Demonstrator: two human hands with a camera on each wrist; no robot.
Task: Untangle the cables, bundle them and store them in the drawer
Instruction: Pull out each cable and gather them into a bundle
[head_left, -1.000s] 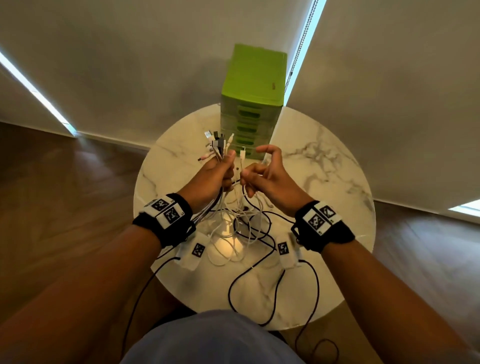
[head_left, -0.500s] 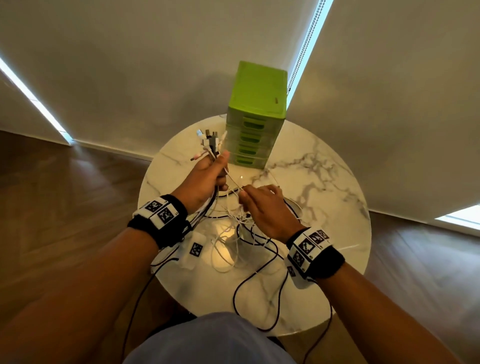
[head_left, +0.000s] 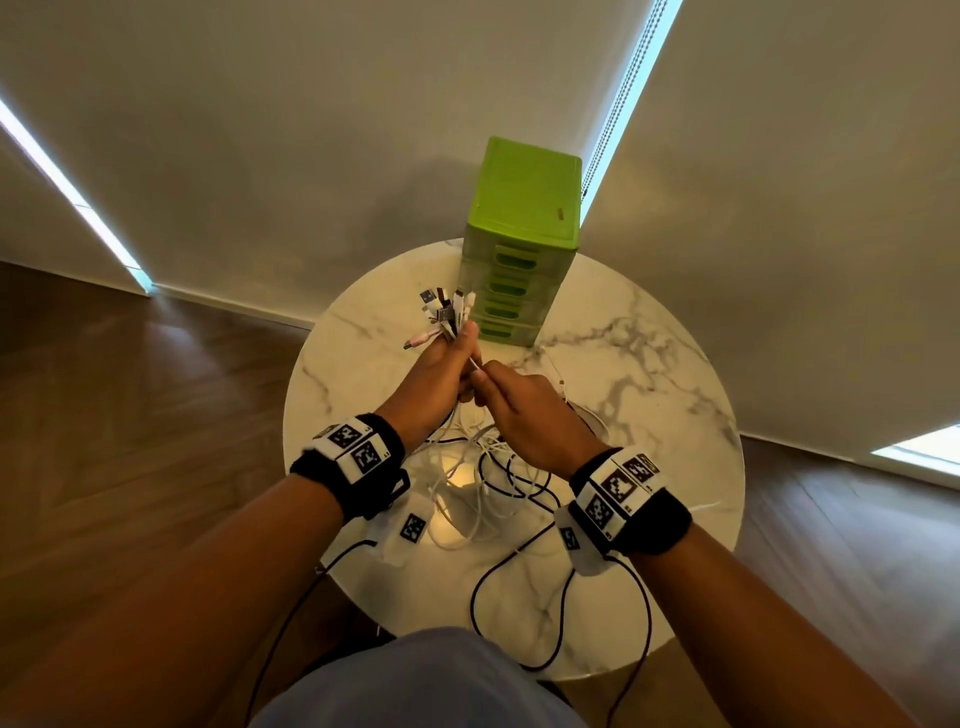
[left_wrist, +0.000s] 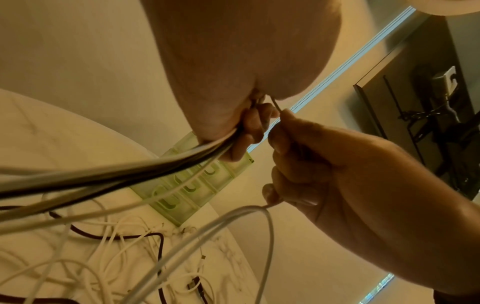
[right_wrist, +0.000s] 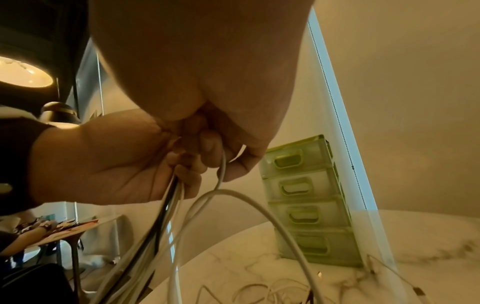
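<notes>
Left hand (head_left: 434, 382) fisted round cable bundle (head_left: 447, 317), plug ends fanned above fist. Right hand (head_left: 524, 415) pinching single white cable (left_wrist: 246, 224) just beside left thumb. Slack white and black cables (head_left: 483, 488) in loose tangle on round marble table (head_left: 649, 364). Green plastic drawer unit (head_left: 519, 244) behind, all drawers closed; contents not visible.

left hand (head_left: 439, 382): fist, raised | right hand (head_left: 524, 410): fingers curled, pinching, touching left | forearms converge
</notes>
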